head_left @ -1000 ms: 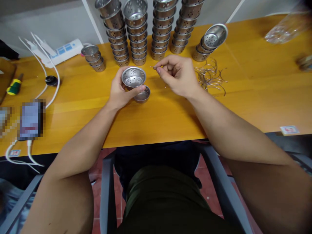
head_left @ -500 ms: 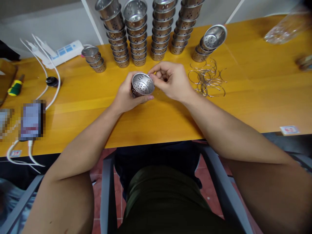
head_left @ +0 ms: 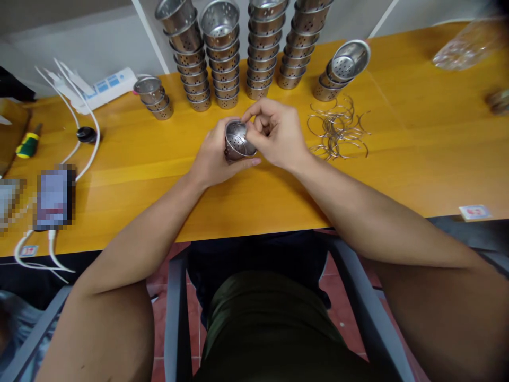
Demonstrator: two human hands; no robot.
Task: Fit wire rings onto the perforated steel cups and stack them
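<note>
My left hand [head_left: 217,159] is wrapped around a perforated metal cup [head_left: 237,142], its mouth tilted up towards me. At the cup's right rim, my right hand [head_left: 274,130] is closed in a pinch, thumb against bent index finger. What seems to be a thin curved wire runs from this pinch across the cup's mouth; the fingers hide its end. To the right of my right hand lies a loose pile of curved wires [head_left: 338,130] on the yellow table.
Behind my hands stand tall stacks of perforated cups [head_left: 226,66]. Shorter stacks are at the left [head_left: 159,101] and right [head_left: 338,74]. Leftward lie a power strip [head_left: 107,87], white cables, a phone [head_left: 53,199] and a screwdriver [head_left: 29,144]. A clear plastic bag [head_left: 457,53] sits far right.
My left hand and the cup have shifted slightly right, and the cup has turned in the grip. My right thumb now reaches further over the rim.
</note>
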